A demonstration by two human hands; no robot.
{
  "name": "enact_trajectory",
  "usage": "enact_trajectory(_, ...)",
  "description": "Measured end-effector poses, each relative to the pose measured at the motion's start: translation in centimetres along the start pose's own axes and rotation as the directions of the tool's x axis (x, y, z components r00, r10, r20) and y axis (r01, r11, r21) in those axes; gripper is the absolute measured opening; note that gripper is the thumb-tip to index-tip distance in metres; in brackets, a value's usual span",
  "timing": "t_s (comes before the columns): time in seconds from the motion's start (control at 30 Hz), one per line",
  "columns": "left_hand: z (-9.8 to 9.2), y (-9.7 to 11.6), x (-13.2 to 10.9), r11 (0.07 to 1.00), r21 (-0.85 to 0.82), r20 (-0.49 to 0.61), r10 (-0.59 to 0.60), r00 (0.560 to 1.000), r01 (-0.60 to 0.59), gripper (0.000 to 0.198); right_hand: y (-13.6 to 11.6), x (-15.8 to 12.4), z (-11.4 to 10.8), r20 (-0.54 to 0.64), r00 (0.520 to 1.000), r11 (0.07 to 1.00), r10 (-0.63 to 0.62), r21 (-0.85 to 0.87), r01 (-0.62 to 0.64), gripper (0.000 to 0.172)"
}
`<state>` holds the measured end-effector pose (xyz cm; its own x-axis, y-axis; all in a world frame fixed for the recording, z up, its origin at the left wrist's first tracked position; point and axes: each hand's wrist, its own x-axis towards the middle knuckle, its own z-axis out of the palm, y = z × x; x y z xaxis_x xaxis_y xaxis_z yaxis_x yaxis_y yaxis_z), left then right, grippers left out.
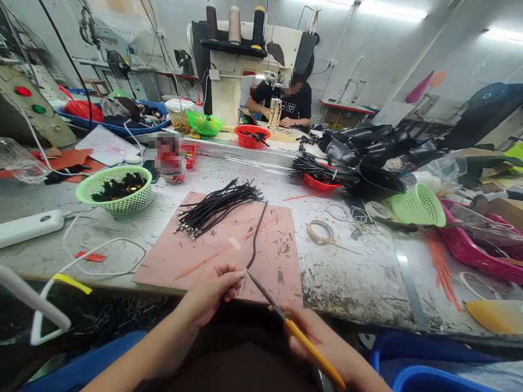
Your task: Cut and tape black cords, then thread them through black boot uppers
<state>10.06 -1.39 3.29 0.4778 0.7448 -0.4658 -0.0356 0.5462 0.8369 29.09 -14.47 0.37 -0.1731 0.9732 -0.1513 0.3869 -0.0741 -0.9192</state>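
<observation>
My left hand [214,291] is closed in a pinch on the near end of a black braided cord [256,234] that curves away over the pink mat [196,256]. My right hand [314,332] is closed round the yellow handle of a pair of scissors [286,321]. The blade tips of the scissors meet the cord end right at my left fingertips. A bundle of similar black cords with metal tips [218,207] lies on the far part of the mat.
A green basket of dark pieces [116,190] stands at left by a white power strip [28,226] and cable. Tape rings [321,231], a tipped green basket [417,206], a pink tray [478,247] and black leather parts lie at right. A person sits at a sewing machine [245,71] behind.
</observation>
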Motion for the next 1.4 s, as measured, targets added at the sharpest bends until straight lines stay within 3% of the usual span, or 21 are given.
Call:
enact_trajectory(0.1, -0.1, 0.1, 0.0, 1.0, 0.029, -0.007, -0.01, 1.0, 0.01, 0.024, -0.3, 0.5, -0.1, 0.062, 0.997, 0.999, -0.035, 0.027, 0.034, 0.061)
enact_trajectory(0.8, -0.8, 0.3, 0.2, 0.998, 0.042, -0.067, -0.035, 0.997, 0.038, 0.024, -2.2, 1.9, -0.3, 0.099, 0.995, 0.999, -0.03, -0.017, 0.032, 0.055)
enact_trajectory(1.03, -1.5, 0.1, 0.7, 0.996, 0.086, -0.101, -0.002, 0.995, 0.011, 0.026, -1.4, 3.0, 0.3, 0.139, 0.989, 0.998, -0.059, -0.028, 0.064, 0.046)
enact_trajectory(1.2, -2.9, 0.1, 1.3, 0.986, 0.164, -0.17, 0.069, 0.983, -0.041, 0.027, -1.0, 4.7, 1.2, 0.134, 0.987, 0.994, -0.083, -0.062, 0.093, 0.046)
enact_trajectory(1.3, -4.2, 0.3, 1.5, 0.958, 0.269, -0.235, 0.165, 0.958, -0.099, 0.023, -1.3, 5.4, 0.9, 0.108, 0.994, 0.989, -0.032, -0.143, 0.048, 0.046)
enact_trajectory(1.37, -4.8, 0.5, 1.6, 0.891, 0.428, -0.265, 0.286, 0.921, -0.153, 0.019, -1.6, 5.7, 0.3, 0.056, 0.998, 0.983, 0.018, -0.185, -0.007, 0.046)
enact_trajectory(1.4, -4.9, 0.5, 1.7, 0.804, 0.571, -0.255, 0.367, 0.894, -0.167, 0.017, -1.8, 5.9, 0.0, 0.032, 0.999, 0.98, 0.041, -0.197, -0.034, 0.046)
